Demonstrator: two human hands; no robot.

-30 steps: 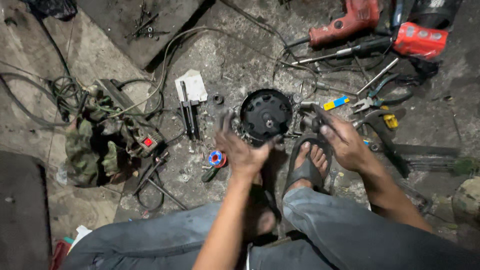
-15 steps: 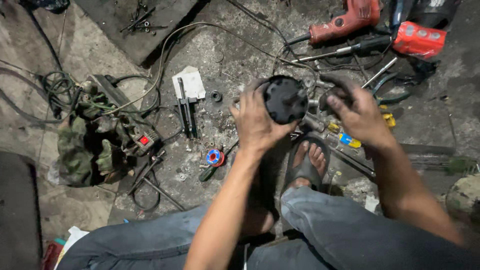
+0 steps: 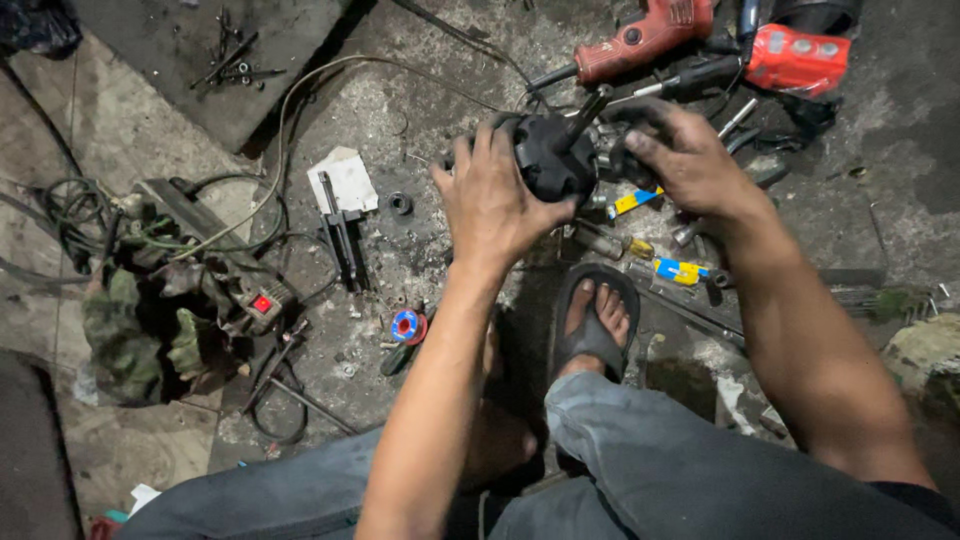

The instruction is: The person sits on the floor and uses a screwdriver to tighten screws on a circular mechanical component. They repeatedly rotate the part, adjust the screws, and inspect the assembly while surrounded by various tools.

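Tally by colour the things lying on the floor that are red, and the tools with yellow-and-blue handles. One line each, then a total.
Red: 3 (power drill, red canister, red switch button)
Yellow-and-blue: 2 (upper handle, lower handle)
Total: 5
Both hands, left hand and right hand, hold the black round part.

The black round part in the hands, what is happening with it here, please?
A person sits on a dirty concrete floor and holds a black round motor-like part up with both bare hands. The left hand grips its near side; the right hand holds the far side, where a metal shaft sticks out. A sandalled foot rests just below. Tools lie all around: a red power drill, yellow-and-blue handled tools, a small roll of tape, and a tangle of cables at the left.
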